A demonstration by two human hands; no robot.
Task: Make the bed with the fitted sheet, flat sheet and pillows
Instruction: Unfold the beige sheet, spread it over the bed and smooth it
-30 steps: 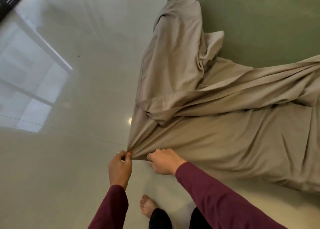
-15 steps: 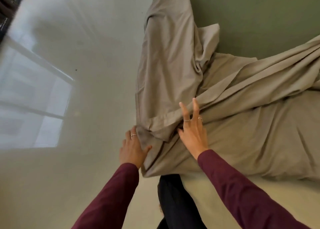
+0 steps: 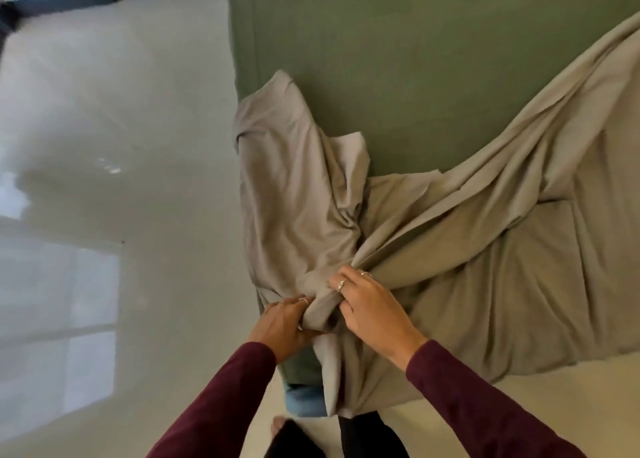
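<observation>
Half a second ago both hands lay flat and open on the flat sheet (image 3: pixel 467 270). Now the left hand (image 3: pixel 282 324) and the right hand (image 3: pixel 372 307) both have their fingers curled tight round one bunch of that beige cloth, right at the near corner of the bed (image 3: pixel 433 59). The bed already wears its green fitted sheet. The rest of the flat sheet lies rumpled across the bed's near end. I think she means to pull it straight. No pillows show.

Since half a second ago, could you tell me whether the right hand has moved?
Yes. The right hand lay flat on the beige sheet; it has drawn back toward the green mattress corner and now grips bunched fabric.
</observation>
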